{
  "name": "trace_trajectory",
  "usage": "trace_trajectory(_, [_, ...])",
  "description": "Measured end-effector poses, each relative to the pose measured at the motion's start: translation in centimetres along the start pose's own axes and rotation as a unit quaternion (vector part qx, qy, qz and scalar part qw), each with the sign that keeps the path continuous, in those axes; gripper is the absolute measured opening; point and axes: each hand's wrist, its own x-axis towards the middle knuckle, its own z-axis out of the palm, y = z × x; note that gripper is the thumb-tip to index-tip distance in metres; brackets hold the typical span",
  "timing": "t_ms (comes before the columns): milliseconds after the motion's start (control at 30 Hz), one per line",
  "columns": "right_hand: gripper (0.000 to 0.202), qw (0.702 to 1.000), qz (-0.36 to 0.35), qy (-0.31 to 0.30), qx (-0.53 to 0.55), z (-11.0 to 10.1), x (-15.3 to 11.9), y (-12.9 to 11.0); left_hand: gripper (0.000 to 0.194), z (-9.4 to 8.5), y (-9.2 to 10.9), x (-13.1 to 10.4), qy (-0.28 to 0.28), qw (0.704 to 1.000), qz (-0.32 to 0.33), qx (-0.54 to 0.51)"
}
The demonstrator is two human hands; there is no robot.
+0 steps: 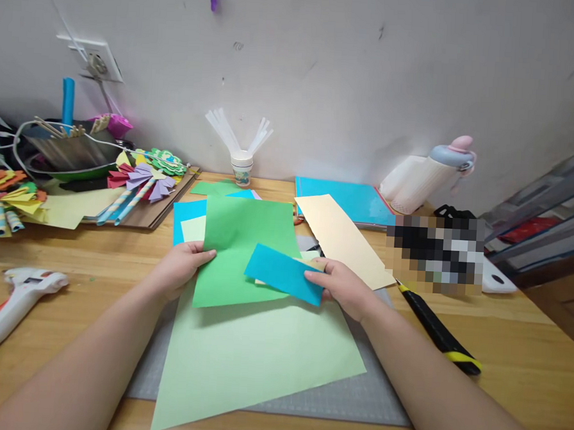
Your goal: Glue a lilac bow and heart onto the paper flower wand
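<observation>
My left hand (184, 268) pinches the left edge of a bright green sheet of paper (247, 232), raised over the work area. Between thumb and fingers of my right hand (343, 285) is a blue paper strip (281, 272), overlapping the green sheet's lower right part. Bits of cream paper show behind the strip, seemingly in the same grip. Below both hands, a large pale green sheet (260, 355) lies askew on a grey cutting mat (335, 403). A cream paper strip (346, 240) rests beyond my right hand.
A white glue gun (22, 304) lies at left, a black-and-yellow utility knife (437, 329) at right. Along the wall stand a cup (242, 169) with clear sticks, a blue folder (340, 200) and a bottle (431, 177). Paper flowers (149, 179) lie back left.
</observation>
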Motion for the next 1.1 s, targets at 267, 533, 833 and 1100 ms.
trace_trajectory(267, [0.035, 0.987, -0.064, -0.003, 0.146, 0.0, 0.6, 0.1, 0.033, 0.6, 0.3, -1.2, -0.101, 0.992, 0.008, 0.073])
trace_trajectory(533, [0.056, 0.892, -0.307, 0.3, 0.142, -1.6, 1.2, -0.4, 0.052, 0.4, 0.6, -0.6, 0.024, 0.938, 0.189, 0.288])
trace_trajectory(833, [0.012, 0.882, -0.189, 0.213, 0.375, -5.7, 3.5, 1.1, 0.047, 1.6, -0.5, 0.3, 0.015, 0.837, 0.226, 0.498])
trace_trajectory(1100, [0.01, 0.874, -0.171, 0.196, 0.41, -5.1, 3.6, 1.5, 0.038, 2.0, -0.3, 0.3, -0.005, 0.847, 0.184, 0.498])
